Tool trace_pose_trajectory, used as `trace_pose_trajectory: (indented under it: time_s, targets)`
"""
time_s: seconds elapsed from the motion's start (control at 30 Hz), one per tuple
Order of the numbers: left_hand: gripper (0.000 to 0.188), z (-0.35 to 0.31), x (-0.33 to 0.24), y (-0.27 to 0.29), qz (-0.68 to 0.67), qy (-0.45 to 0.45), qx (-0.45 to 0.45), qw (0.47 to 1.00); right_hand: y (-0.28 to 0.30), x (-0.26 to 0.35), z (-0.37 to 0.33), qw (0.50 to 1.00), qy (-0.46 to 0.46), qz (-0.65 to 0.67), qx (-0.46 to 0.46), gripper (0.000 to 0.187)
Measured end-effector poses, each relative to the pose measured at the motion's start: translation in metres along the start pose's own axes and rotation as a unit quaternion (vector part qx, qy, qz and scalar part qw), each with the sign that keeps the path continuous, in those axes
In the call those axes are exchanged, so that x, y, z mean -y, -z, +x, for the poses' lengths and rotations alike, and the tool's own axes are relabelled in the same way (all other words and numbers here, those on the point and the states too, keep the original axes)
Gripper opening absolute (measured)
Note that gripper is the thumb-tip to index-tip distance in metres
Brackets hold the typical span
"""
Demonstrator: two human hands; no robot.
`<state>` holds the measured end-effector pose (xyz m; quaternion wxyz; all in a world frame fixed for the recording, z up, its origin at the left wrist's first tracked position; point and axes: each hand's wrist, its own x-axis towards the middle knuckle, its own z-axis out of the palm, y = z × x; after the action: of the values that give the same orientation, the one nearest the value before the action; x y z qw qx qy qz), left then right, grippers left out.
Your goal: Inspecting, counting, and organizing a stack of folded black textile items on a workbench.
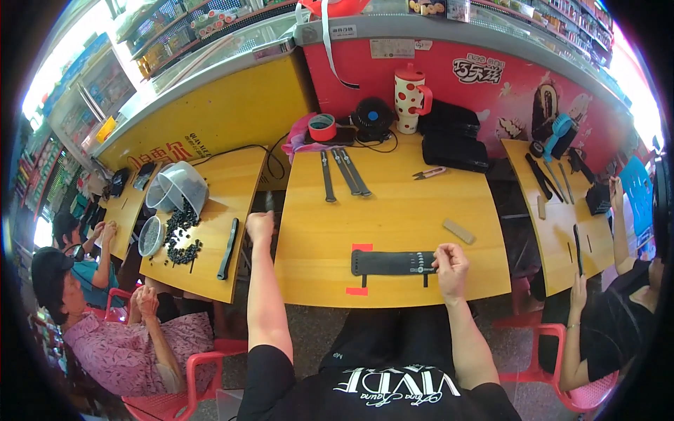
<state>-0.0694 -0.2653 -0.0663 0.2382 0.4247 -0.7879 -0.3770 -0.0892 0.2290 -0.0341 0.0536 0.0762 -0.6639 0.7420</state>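
Note:
A wide black band (pixel 385 262) with pale printed marks near its right end lies flat before me, between red tape pieces and short black marks on the table (pixel 316 242). My right hand (pixel 451 270) is at the band's right end, thumb and fingers pinched together; whatever is between them is too small to make out. Out past the table's left edge, my left hand (pixel 260 226) is closed. A dark blurred thing (pixel 269 201) sticks up from it, of a kind I cannot tell. Several narrow black straps (pixel 338 175) lie farther back.
Thread snips (pixel 430 173), a tan block (pixel 458 231), red tape roll (pixel 322 128), small fan (pixel 372 118), spotted tumbler (pixel 409 98) and black pouch (pixel 455 153) stand or lie around. The left table holds a tipped tub (pixel 179 186) and spilled black pieces (pixel 184 235). People sit both sides.

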Motion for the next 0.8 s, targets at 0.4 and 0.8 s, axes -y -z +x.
trace_pose_trajectory:
  time_s: [0.4, 0.8]
  targets:
    - [0.008, -0.274, -0.149, 0.085, -0.08, -0.276, 0.477, 0.831, -0.032, 0.056, -0.083, 0.807, -0.266, 0.425, 0.312, 0.053]
    - [0.007, -0.27, -0.128, 0.033, -0.188, -0.074, 0.587, 0.784, 0.056, 0.059, -0.061, 0.978, -0.084, 0.175, 0.072, 0.008]
